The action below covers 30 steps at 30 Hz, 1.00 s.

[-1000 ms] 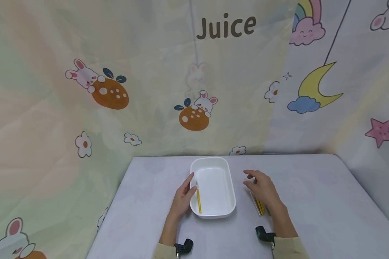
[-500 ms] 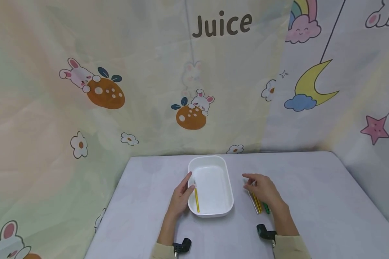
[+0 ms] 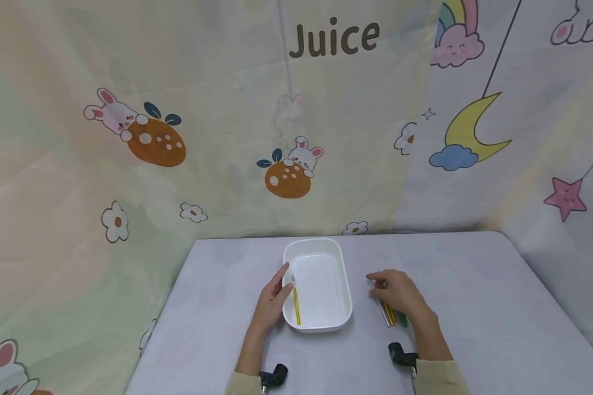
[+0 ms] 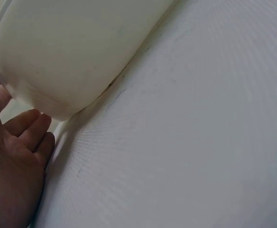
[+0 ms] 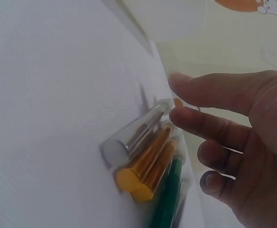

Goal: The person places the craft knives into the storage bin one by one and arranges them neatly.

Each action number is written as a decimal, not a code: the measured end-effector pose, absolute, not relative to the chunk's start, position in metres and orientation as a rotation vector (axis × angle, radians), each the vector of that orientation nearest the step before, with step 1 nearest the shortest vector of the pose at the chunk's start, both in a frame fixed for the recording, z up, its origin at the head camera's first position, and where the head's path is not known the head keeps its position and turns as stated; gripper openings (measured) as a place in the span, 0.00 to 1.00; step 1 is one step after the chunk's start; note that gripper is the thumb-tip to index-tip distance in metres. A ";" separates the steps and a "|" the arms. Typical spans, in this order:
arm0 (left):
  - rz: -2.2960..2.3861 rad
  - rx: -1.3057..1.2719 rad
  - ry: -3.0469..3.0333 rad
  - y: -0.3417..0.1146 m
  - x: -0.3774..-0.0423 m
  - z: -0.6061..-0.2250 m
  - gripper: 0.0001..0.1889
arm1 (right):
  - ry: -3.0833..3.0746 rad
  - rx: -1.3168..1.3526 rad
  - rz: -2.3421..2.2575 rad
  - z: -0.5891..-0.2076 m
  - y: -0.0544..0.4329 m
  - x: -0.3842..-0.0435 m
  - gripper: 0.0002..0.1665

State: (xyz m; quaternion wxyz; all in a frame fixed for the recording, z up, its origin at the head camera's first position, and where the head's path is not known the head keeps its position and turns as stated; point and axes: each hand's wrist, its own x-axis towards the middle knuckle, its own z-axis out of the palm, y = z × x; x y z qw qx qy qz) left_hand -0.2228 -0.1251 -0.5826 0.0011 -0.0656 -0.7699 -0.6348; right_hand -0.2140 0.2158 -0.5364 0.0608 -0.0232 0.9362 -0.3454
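My left hand (image 3: 270, 300) holds the near-left rim of a white tray (image 3: 323, 291), thumb over the rim and fingers against the outer wall. Inside the tray, along its left side, lies a slim yellow pen (image 3: 297, 307). My right hand (image 3: 397, 291) hovers over several pens on the table, thumb and index finger apart. In the right wrist view these fingertips are close to the far tip of a clear silver pen (image 5: 133, 135). Beside that pen lie two yellow pens (image 5: 143, 164), a green pen (image 5: 169, 194) and a greyish one (image 5: 180, 206).
A white cloth covers the table (image 3: 217, 307), whose back edge meets a printed fabric wall (image 3: 227, 137). Black wrist cameras (image 3: 274, 376) sit on both forearms. A strip of table separates the tray from the pens.
My right hand has come down a little toward the far ends of the pens, and more of the green pen shows. The left hand keeps its hold on the tray; the head view has shifted slightly.
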 end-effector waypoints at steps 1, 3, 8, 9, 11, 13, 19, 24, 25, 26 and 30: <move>-1.990 -0.203 -2.418 -0.126 -0.223 -0.583 0.30 | 2.832 -0.076 -1.044 -0.536 0.216 -0.214 0.23; -1.989 -0.204 -2.418 -0.126 -0.223 -0.583 0.30 | 2.827 -0.078 -1.040 -0.536 0.215 -0.214 0.22; -1.978 -0.191 -2.426 -0.127 -0.222 -0.584 0.29 | 2.818 -0.077 -1.019 -0.536 0.214 -0.213 0.22; -1.981 -0.189 -2.425 -0.127 -0.222 -0.585 0.29 | 2.819 -0.072 -1.018 -0.537 0.214 -0.212 0.21; -1.985 -0.194 -2.421 -0.127 -0.222 -0.586 0.29 | 2.820 -0.053 -1.018 -0.537 0.212 -0.211 0.20; -1.993 -0.202 -2.414 -0.127 -0.222 -0.586 0.29 | 2.820 -0.050 -1.013 -0.537 0.210 -0.210 0.17; -2.014 -0.206 -2.405 -0.126 -0.222 -0.584 0.29 | 2.843 -0.089 -0.901 -0.537 0.200 -0.208 0.14; -2.017 -0.203 -2.413 -0.126 -0.223 -0.584 0.30 | 2.843 -0.145 -0.817 -0.530 0.191 -0.204 0.19; -2.015 -0.198 -2.417 -0.126 -0.223 -0.585 0.29 | 2.842 -0.152 -0.803 -0.530 0.190 -0.203 0.20; -2.013 -0.192 -2.420 -0.125 -0.223 -0.585 0.29 | 2.843 -0.161 -0.792 -0.529 0.188 -0.202 0.21; -2.003 -0.203 -2.420 -0.125 -0.222 -0.585 0.29 | 2.858 -0.152 -0.770 -0.531 0.186 -0.204 0.19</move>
